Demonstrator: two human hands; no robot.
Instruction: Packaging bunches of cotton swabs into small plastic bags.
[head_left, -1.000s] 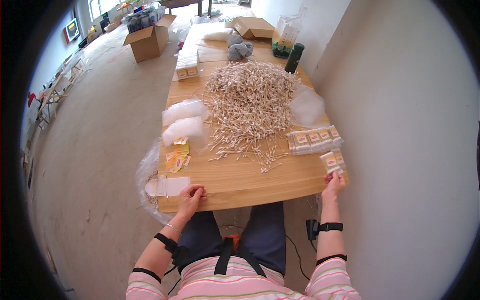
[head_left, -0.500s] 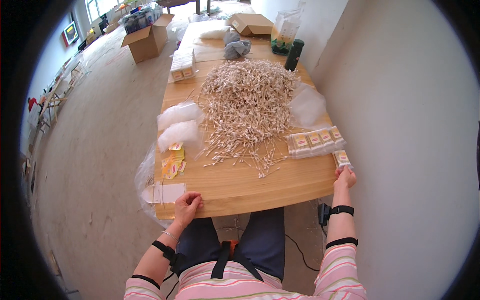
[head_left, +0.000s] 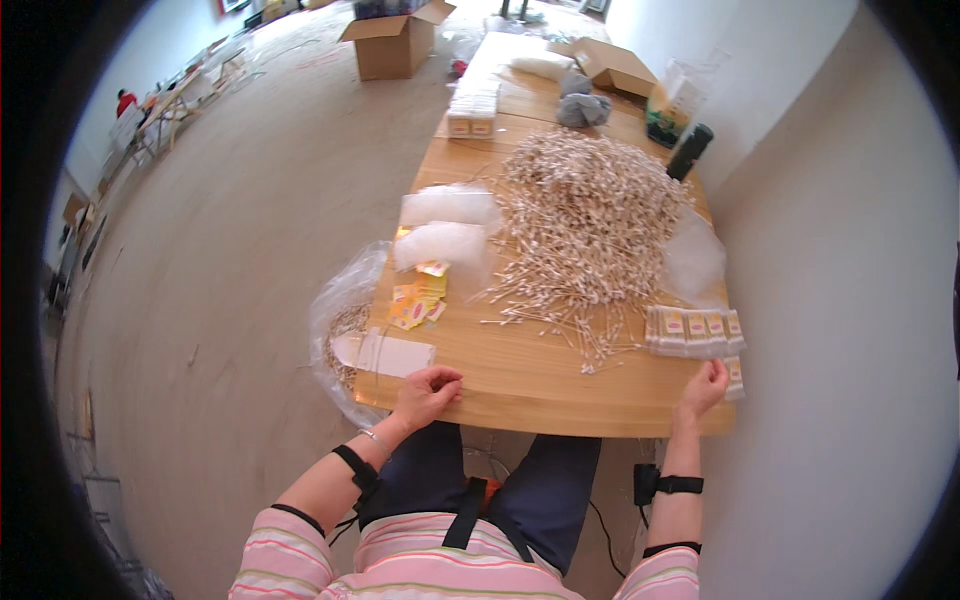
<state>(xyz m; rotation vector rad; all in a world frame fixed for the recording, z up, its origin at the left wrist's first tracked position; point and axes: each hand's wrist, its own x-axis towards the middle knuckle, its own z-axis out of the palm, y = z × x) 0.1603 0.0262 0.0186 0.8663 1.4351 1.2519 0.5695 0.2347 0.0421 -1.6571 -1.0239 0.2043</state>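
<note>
My left hand (head_left: 428, 396) rests at the table's front edge, beside a white card (head_left: 403, 357). Its fingers are curled together and nothing shows in them. On the right, my right hand (head_left: 705, 388) is raised with loosely bent fingers and no object visible in it. Just beside it lies a single small pack of cotton swabs (head_left: 735, 378), partly hidden by the hand. Behind that stands a row of several clear-bagged swab packs (head_left: 692, 330) with yellow-and-white labels. A big heap of loose cotton swabs (head_left: 600, 215) covers the middle of the table.
Yellow label cards (head_left: 418, 300) lie at the left, below stacked clear plastic bags (head_left: 440, 245). More bags (head_left: 695, 260) lie right of the heap. Farther back are packed swabs (head_left: 472, 112), a dark green bottle (head_left: 690, 152) and a cardboard box (head_left: 612, 66). A wall (head_left: 830, 330) borders the right.
My right hand has drawn away from the single swab pack, which stays by the row. My left hand stays near the white card. The whole view has shifted with my head.
</note>
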